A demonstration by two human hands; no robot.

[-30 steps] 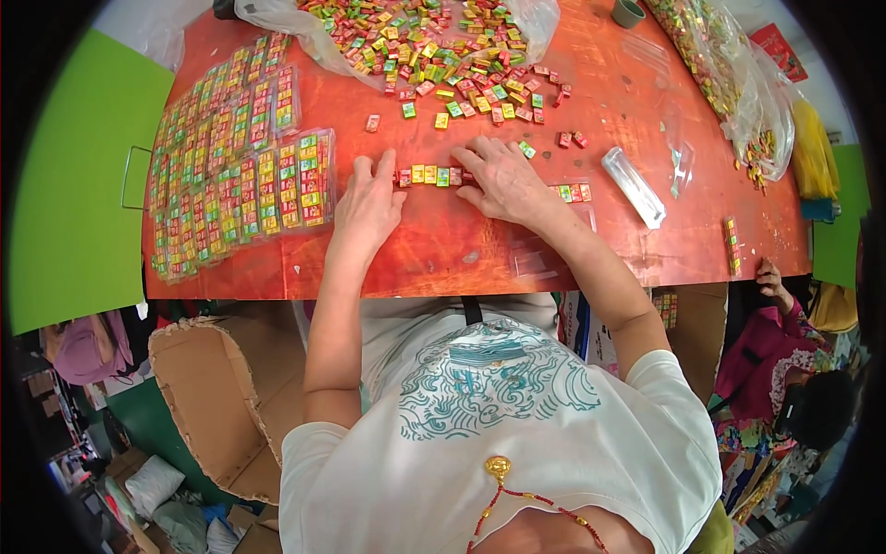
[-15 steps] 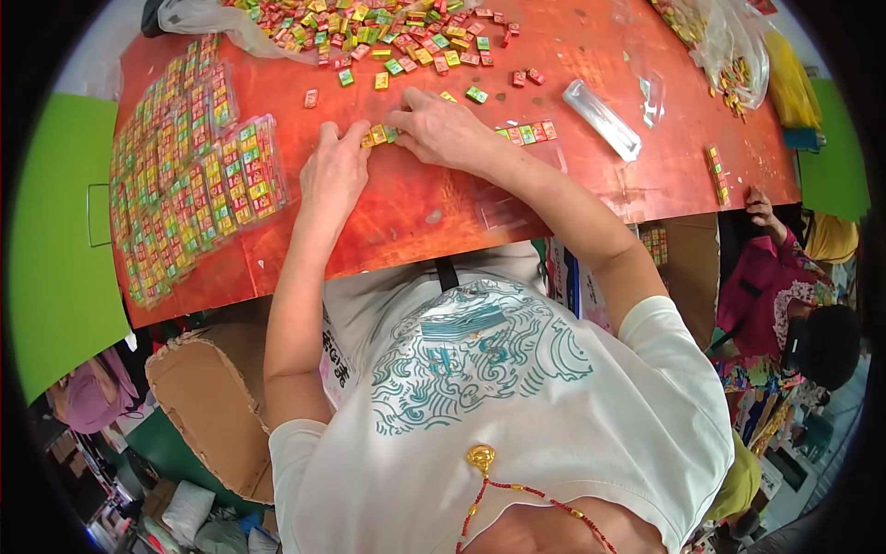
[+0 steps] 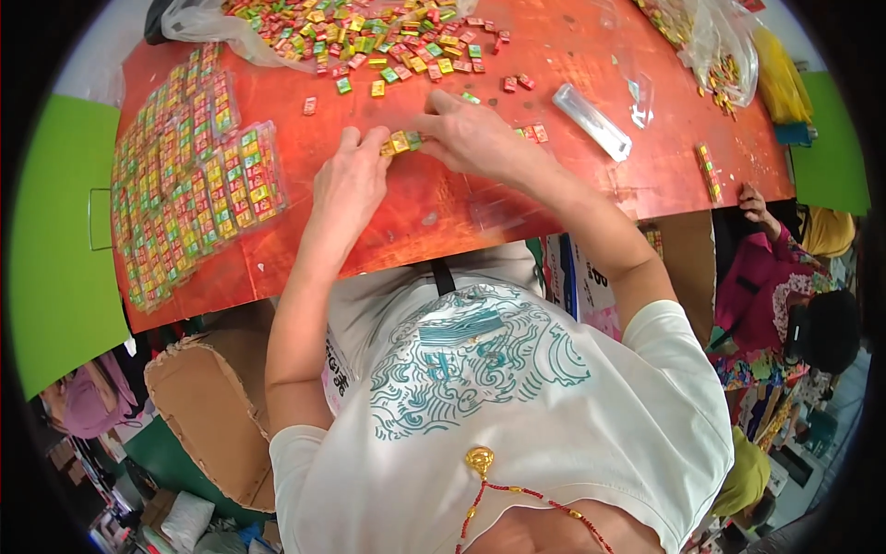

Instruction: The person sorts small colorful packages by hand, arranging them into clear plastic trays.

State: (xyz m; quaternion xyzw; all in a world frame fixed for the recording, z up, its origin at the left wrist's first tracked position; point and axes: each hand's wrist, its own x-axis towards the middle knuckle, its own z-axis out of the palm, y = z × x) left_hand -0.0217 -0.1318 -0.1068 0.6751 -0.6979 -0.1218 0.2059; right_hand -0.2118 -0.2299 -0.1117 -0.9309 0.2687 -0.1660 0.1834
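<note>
Red surface: bearing filled trays
Loose boxes: remaining heaped
Left hand, right hand: pinching box row, nearly closed

I log a box heap toward the table's far edge, packed trays along its left edge, a bag at its far right corner. Mid-table: short row between left hand and right hand; long tray to their right, box strip by the near right corner.

Wearer's two hands, one held box-row
</note>
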